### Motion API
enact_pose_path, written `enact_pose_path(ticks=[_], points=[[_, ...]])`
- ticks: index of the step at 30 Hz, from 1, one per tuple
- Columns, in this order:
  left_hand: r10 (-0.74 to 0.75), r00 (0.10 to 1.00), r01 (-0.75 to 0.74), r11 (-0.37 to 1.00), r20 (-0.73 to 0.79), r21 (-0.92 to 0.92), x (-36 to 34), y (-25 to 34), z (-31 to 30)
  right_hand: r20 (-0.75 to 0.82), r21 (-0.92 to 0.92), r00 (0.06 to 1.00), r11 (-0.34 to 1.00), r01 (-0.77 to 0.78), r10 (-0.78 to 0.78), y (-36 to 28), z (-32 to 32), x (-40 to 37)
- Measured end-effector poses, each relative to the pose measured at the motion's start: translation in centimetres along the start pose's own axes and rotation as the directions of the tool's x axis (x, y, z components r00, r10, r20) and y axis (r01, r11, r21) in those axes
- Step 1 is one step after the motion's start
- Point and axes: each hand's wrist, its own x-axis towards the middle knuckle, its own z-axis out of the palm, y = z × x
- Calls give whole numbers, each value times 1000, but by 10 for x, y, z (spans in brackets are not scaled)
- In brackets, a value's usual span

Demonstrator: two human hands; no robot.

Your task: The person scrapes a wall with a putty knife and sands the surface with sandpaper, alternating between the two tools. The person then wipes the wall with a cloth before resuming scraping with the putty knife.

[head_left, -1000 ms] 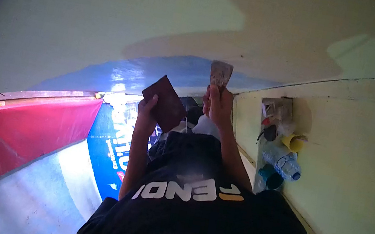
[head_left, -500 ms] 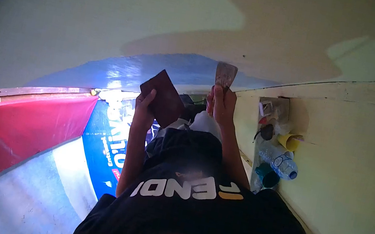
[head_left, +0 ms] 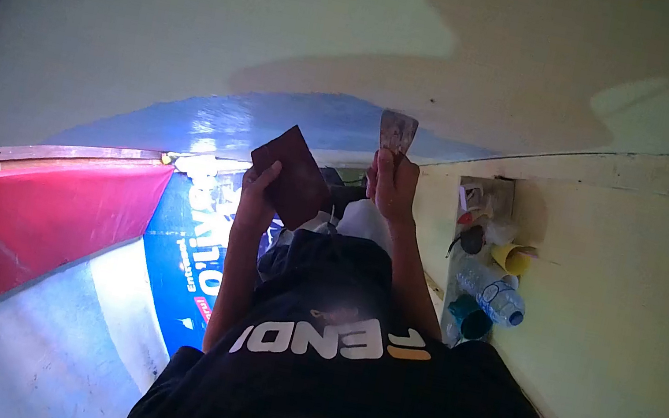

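Note:
My left hand [head_left: 257,197] is closed on the near left edge of a dark reddish-brown rectangular board [head_left: 295,177], its thumb lying across the top face. The board is flat, held tilted with one corner pointing up. In my right hand [head_left: 394,188] is a putty knife [head_left: 398,132], its wide, stained blade pointing away from me. My fingers wrap its handle and mostly hide it. Beyond the blade stretches a large pale surface [head_left: 207,16] with a grey-brown patch on it, and the blade's tip overlaps its lower edge in this view.
On a ledge at the right are a clear plastic bottle [head_left: 498,299], a yellow cup [head_left: 512,258], a dark green container [head_left: 470,319] and small items. A cream wall [head_left: 631,306] lies beyond them. To the left hang a red panel [head_left: 55,222] and a blue printed banner [head_left: 174,257].
The putty knife and my right hand have shifted very slightly left. Both hands keep their holds, and the whole view has moved a little.

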Motion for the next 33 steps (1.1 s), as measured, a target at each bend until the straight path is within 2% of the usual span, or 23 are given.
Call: enact_pose_path(ticks=[2,8,11,14,17,20,23,29,32,33], points=[[-10,1000,10,1000,-2,0,-1,-2,0,-41,33,998,999,-44,45,1,3,-4],[-9,1000,9,1000,10,16,-2,-4,3,9,73,998,996,-55,55,-6,4,-4],[-29,999,29,1000,-15,12,-5,-2,8,-31,-26,999,999,-21,20,18,-3,0],[-23,1000,23,1000,2,18,-5,-5,5,-3,-67,999,997,35,-36,4,-4,2],[-10,1000,10,1000,20,-6,-8,-5,5,14,36,1000,999,14,-14,-8,3,5],[10,1000,-10,1000,8,-9,-9,-3,6,-4,51,998,997,-63,64,-1,-1,-3],[20,1000,-20,1000,-7,-3,-10,-1,0,17,85,999,996,-33,32,-9,7,-3],[45,999,-45,999,-13,12,-10,-3,2,6,39,1000,999,-31,30,-5,1,0],[-18,1000,18,1000,8,0,-8,-5,-3,11,161,999,986,-42,41,-19,9,4],[-10,1000,10,1000,5,-5,-9,-3,0,5,118,999,992,-37,37,-11,7,2]])
